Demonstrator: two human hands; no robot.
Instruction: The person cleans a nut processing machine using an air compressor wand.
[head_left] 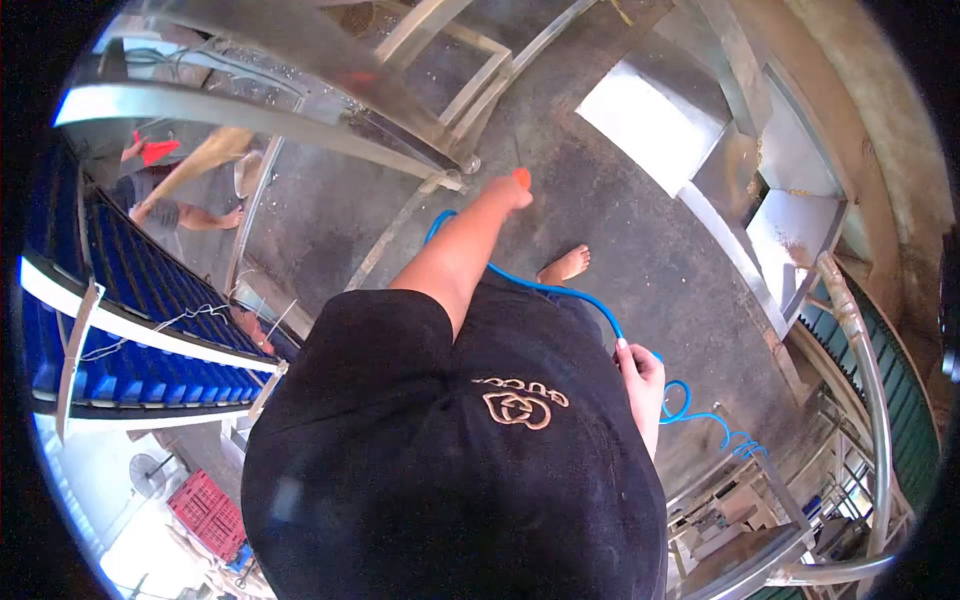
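Note:
My left hand (511, 190), at the end of an outstretched arm, is closed around an orange air blow gun (522, 178) with a thin dark nozzle pointing away from me. A blue air hose (560, 290) loops behind my left forearm and crosses in front of my shirt. My right hand (641, 368) is closed on this hose near my right side. Beyond it, the hose runs off in loose coils to the right. Where the hose joins the gun is hidden.
A bare foot (566, 264) stands on the dark floor. Metal frames (300, 125) rise at the left, beside blue ridged panels (150, 380). A white board (650, 125) and a metal-railed machine (865, 400) lie right. Another person's leg (205, 217), or its reflection, shows left.

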